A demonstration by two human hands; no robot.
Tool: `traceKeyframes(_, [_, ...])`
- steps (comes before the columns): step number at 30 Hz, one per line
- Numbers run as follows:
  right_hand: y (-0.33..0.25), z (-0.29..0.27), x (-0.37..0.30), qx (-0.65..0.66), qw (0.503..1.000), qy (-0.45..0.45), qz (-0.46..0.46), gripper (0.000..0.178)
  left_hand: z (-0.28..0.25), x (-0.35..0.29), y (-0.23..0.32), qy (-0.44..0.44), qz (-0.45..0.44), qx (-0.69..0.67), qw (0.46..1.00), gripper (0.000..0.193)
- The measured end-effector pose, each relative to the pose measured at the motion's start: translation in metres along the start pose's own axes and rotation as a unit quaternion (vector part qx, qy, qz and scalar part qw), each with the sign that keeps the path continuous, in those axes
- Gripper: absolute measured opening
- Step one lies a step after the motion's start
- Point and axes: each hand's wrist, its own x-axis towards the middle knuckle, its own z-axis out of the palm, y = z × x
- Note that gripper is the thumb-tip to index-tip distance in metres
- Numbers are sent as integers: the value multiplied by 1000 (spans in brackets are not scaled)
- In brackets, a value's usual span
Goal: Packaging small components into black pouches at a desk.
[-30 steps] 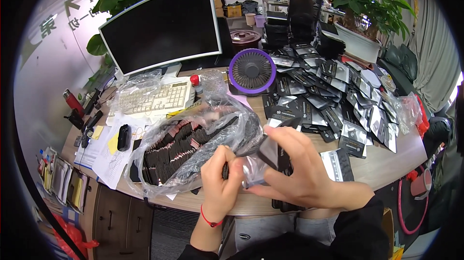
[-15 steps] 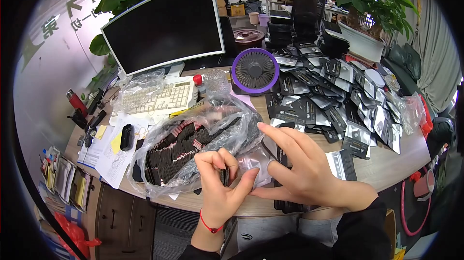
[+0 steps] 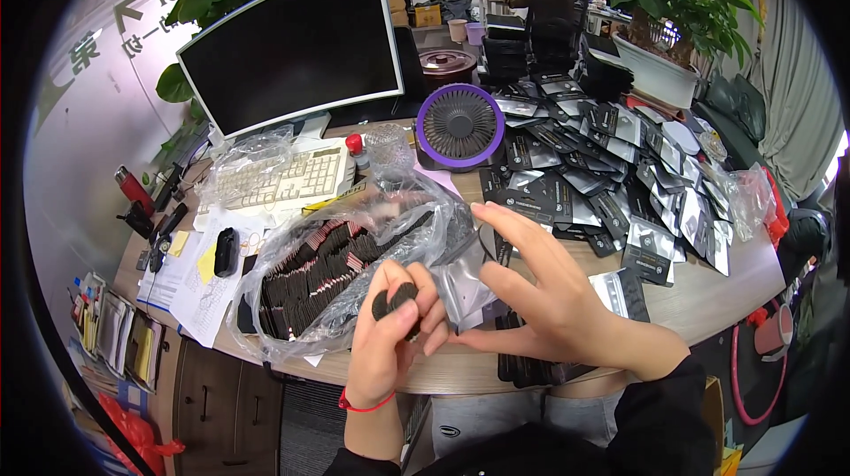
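My left hand is closed around dark, round, flat discs, pinched between thumb and curled fingers. To its right, my right hand spans a small silver pouch with a dark edge, its thumb low and its forefinger high at the pouch's sides. The pouch's far part is partly hidden by fingers. Just beyond my left hand lies a clear plastic bag, its mouth wide, packed with rows of thin dark pieces with some reddish edges.
A large heap of black and silver pouches covers the right of the desk. A purple-rimmed fan stands behind the bag. At the left are a monitor, a keyboard and papers. More black pouches lie beneath my right hand.
My left hand has turned and drawn slightly down and left, bringing the dark discs into view. My right hand stays near the same place, and more of the silver pouch shows.
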Motion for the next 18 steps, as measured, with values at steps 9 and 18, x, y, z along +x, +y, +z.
traceKeyframes(9, [1,7,-2,-31,999,-37,-21,68,10,3,-5,131,140,260,947,15])
traceKeyframes(18, [-3,17,-5,-38,997,-61,-30,70,1,1,-3,134,172,514,829,19])
